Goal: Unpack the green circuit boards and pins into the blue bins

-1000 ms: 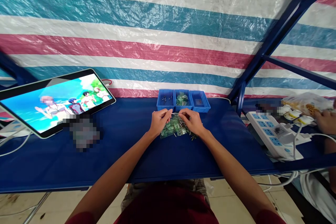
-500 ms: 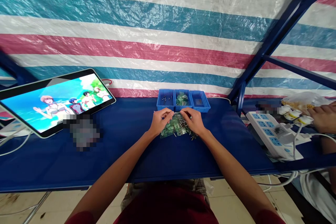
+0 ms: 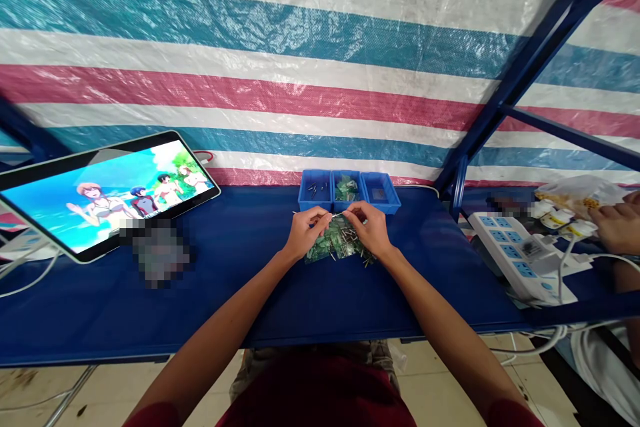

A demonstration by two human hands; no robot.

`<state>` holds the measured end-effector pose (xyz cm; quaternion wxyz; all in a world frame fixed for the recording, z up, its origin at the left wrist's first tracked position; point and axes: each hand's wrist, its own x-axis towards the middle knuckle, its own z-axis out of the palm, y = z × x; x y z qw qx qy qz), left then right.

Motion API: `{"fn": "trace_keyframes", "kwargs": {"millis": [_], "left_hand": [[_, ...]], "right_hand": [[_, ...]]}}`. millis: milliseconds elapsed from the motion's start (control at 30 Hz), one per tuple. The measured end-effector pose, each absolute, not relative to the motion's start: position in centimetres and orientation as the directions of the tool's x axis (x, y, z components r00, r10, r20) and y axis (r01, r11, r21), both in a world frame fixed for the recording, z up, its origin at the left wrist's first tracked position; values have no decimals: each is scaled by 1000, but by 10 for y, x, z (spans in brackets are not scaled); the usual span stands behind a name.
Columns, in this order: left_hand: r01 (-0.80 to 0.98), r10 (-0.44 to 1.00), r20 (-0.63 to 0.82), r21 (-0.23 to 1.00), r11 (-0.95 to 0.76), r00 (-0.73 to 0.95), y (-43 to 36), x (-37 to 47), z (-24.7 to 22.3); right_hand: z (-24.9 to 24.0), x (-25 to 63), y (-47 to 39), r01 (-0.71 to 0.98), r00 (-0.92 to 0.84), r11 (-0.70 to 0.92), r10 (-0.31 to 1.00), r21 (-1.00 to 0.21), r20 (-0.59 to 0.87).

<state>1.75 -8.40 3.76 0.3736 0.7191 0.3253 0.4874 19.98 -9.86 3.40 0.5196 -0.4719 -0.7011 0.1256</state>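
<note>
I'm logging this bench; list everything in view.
trays: three, blue, far edge
parts: many, green and silver, under hands
thin piece: one, pale, between fingertips
table: one, blue, centre
screen: one, black-edged, left
blurred patch: one, grey, left
sheet: one, multicoloured, behind
frame bars: several, blue, sides
power strip: one, white, right
containers: several, white, right
bag: one, clear, right
co-worker's hand: count unclear, bare, right
shirt: one, red, bottom
left hand: one, bare, centre
right hand: one, bare, centre

Glare flecks the striped plastic sheet (image 3: 320, 47) behind the far edge of the desk (image 3: 100, 307), while the tablet screen (image 3: 120, 180) glows at the desk's left end. Wide-angle distortion stretches the outer margins; coarse pixels mask a patch (image 3: 161, 255) nearby, and small parts (image 3: 345, 245) mid-desk show little fine detail.
</note>
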Motion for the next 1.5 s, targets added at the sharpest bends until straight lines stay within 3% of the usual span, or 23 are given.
{"fn": "trace_keyframes", "kwargs": {"millis": [800, 1067, 1233, 1333, 1433, 1500], "left_hand": [[142, 825, 470, 836, -530, 313, -85, 20, 37], [273, 811, 551, 764, -584, 196, -83, 17, 35], [326, 839, 543, 801, -502, -41, -68, 18, 40], [329, 865, 481, 848, -416, -145, -42, 17, 51], [317, 927, 360, 896, -312, -104, -18, 8, 59], [399, 918, 377, 866, -302, -122, -12, -3, 59]], "right_hand": [[36, 197, -100, 532, 43, 500, 790, -683, 612], [38, 196, -102, 544, 44, 489, 795, -682, 605], [38, 198, -102, 548, 22, 512, 782, -661, 623], [36, 199, -102, 553, -15, 534, 774, -640, 633], [37, 199, -102, 563, -25, 537, 771, -628, 637], [38, 200, -102, 568, -21, 537, 767, -624, 641]]}}
